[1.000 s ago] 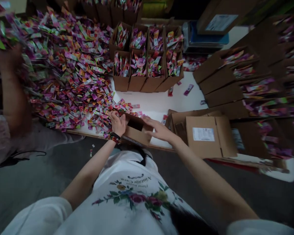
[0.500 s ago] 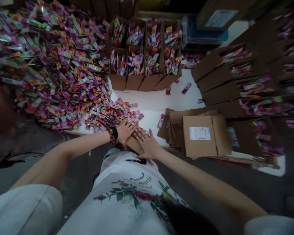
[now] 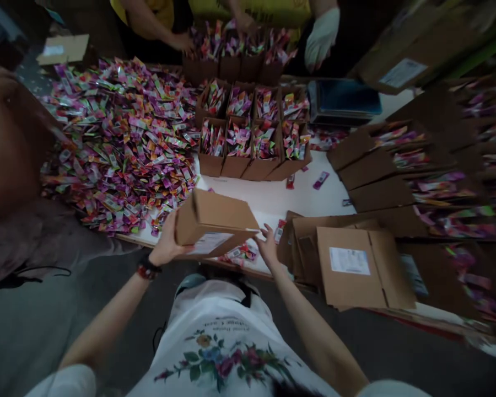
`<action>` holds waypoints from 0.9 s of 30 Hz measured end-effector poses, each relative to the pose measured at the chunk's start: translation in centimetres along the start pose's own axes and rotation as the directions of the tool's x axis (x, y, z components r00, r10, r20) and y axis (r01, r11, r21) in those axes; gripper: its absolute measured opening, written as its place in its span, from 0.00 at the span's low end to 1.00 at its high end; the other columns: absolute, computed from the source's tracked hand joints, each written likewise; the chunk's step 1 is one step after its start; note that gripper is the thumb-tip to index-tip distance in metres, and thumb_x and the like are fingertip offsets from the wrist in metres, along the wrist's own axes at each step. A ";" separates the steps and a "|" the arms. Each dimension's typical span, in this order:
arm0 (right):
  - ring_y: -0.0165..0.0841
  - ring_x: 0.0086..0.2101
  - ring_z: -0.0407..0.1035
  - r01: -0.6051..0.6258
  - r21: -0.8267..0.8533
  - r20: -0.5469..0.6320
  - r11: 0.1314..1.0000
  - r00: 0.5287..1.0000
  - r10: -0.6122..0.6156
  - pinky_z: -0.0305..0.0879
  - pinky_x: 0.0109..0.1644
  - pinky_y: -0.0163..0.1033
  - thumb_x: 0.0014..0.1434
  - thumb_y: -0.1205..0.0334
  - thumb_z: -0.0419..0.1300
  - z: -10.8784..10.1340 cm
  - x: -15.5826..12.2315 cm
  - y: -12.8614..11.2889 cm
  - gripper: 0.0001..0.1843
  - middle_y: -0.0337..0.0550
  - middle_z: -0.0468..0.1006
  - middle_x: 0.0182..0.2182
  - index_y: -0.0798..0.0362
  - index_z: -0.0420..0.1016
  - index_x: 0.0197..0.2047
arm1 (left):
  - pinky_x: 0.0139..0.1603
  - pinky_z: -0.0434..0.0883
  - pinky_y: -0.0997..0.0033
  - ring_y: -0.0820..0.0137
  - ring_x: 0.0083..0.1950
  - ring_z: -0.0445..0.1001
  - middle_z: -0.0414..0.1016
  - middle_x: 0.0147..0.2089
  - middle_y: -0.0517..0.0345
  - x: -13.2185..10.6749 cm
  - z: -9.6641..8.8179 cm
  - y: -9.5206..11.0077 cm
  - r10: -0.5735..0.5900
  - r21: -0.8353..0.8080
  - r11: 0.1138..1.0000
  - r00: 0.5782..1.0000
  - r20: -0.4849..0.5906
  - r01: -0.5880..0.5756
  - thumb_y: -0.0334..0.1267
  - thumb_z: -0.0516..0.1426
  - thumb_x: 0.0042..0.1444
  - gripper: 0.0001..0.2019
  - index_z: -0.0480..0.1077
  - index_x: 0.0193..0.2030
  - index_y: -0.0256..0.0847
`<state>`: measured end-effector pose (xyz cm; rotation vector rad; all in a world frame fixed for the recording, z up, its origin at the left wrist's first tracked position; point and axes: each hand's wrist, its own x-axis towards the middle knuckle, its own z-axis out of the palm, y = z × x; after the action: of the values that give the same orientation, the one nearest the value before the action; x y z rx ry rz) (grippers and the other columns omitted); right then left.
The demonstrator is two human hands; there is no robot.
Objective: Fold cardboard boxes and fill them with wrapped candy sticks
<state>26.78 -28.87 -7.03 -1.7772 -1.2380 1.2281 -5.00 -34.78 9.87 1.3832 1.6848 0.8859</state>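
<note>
My left hand [image 3: 164, 243] grips a small brown cardboard box [image 3: 215, 221] from below and lifts it above the table, with a white label on its underside. My right hand [image 3: 268, 248] is open, its fingertips right by the box's right end, and I cannot tell whether they touch it. Beneath that hand lies a small heap of colourful foil packets [image 3: 240, 255]. To the left of the box spreads a large pile of pink, purple and orange packets [image 3: 119, 149]. Beyond it stand several open cardboard compartments packed upright with packets [image 3: 252, 132].
A co-worker's white-gloved hand [image 3: 321, 38] and bare hand [image 3: 182, 41] work at further boxes across the white table [image 3: 297, 199]. Another person's arm [image 3: 8, 138] is at the left. Flattened cartons [image 3: 366, 270] lie at the right, and a blue stack [image 3: 343, 99] stands behind.
The box has risen off the table in my left hand, and my right hand has moved off it to the right. The view has tilted up, bringing the co-worker into sight.
</note>
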 end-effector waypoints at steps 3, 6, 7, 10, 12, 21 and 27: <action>0.58 0.67 0.44 0.247 -0.412 0.282 0.877 0.950 -0.134 0.47 0.64 0.65 0.42 0.32 0.64 6.6 2.5 -2.6 0.60 0.65 0.53 0.68 0.55 0.51 0.70 | 0.55 0.69 0.56 0.55 0.50 0.73 0.76 0.48 0.50 -5.6 -3.8 -4.1 -0.510 -0.524 0.790 0.815 -0.274 0.318 0.45 0.67 0.32 0.37 0.68 0.53 0.38; 0.65 0.68 0.29 0.474 -0.587 0.519 0.657 0.842 -0.145 0.34 0.64 0.73 0.36 0.31 0.68 15.2 3.2 -7.1 0.69 0.61 0.37 0.72 0.50 0.42 0.73 | 0.43 0.74 0.63 0.64 0.36 0.76 0.78 0.36 0.60 -11.3 -6.3 -7.6 -0.834 -0.800 0.526 0.361 -0.418 0.288 0.43 0.62 0.39 0.24 0.71 0.46 0.42; 0.67 0.67 0.28 0.529 -0.599 0.567 0.601 0.810 -0.149 0.31 0.63 0.75 0.34 0.31 0.69 18.1 3.1 -8.5 0.73 0.61 0.34 0.72 0.49 0.39 0.74 | 0.42 0.75 0.64 0.66 0.33 0.76 0.78 0.34 0.62 -12.8 -6.7 -8.5 -0.869 -0.840 0.480 0.266 -0.417 0.252 0.42 0.61 0.42 0.22 0.71 0.47 0.43; 0.68 0.67 0.26 0.672 -0.583 0.676 0.456 0.713 -0.186 0.29 0.62 0.77 0.31 0.38 0.74 25.1 3.0 -10.8 0.77 0.60 0.30 0.72 0.47 0.33 0.74 | 0.43 0.77 0.63 0.66 0.31 0.78 0.79 0.31 0.63 -15.7 -7.2 -10.0 -0.929 -0.904 0.361 0.165 -0.330 0.229 0.39 0.57 0.49 0.22 0.70 0.54 0.44; 0.67 0.67 0.30 0.674 -0.619 0.688 0.403 0.713 -0.137 0.33 0.62 0.76 0.32 0.45 0.76 27.8 4.0 -10.9 0.76 0.58 0.30 0.72 0.44 0.32 0.74 | 0.44 0.77 0.60 0.63 0.33 0.80 0.80 0.31 0.59 -16.4 -6.8 -10.4 -0.957 -0.925 0.278 0.155 -0.244 0.258 0.38 0.56 0.51 0.25 0.68 0.58 0.43; 0.55 0.60 0.57 0.528 -0.678 0.620 0.511 0.785 0.012 0.58 0.57 0.58 0.53 0.57 0.67 27.0 6.0 -9.8 0.47 0.61 0.59 0.64 0.42 0.49 0.71 | 0.46 0.78 0.55 0.57 0.38 0.81 0.81 0.33 0.52 -12.9 -3.0 -10.8 -0.990 -0.976 0.058 0.138 -0.029 0.212 0.35 0.55 0.54 0.26 0.67 0.61 0.39; 0.46 0.51 0.70 0.540 -0.612 0.651 0.578 0.758 -0.019 0.67 0.51 0.45 0.55 0.62 0.60 21.8 7.6 -12.2 0.39 0.51 0.73 0.55 0.44 0.56 0.69 | 0.43 0.78 0.58 0.60 0.33 0.81 0.80 0.32 0.56 -9.2 -1.1 -12.8 -0.975 -0.974 0.075 0.220 -0.027 0.215 0.36 0.56 0.54 0.21 0.71 0.56 0.42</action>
<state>3.25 -17.64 -6.65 -1.5979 -2.6751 1.1346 -10.65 -46.04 0.37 -0.7736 1.6557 1.4181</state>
